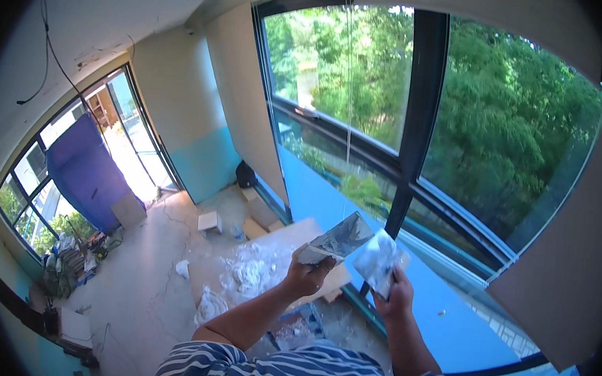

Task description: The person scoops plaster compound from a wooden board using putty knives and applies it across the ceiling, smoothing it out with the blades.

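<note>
I see the left hand [307, 276] gripping an angular, grey-smeared plate [343, 239]; at its three o'clock, the right hand [396, 296], fingers closed, grips a flat, white-smeared silvery blade [374, 266].

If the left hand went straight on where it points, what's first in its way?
Probably the white-smeared blade in the right hand, which the grey tool in the left hand would touch first. Depth is unclear; it might pass and meet the dark window frame.
</note>
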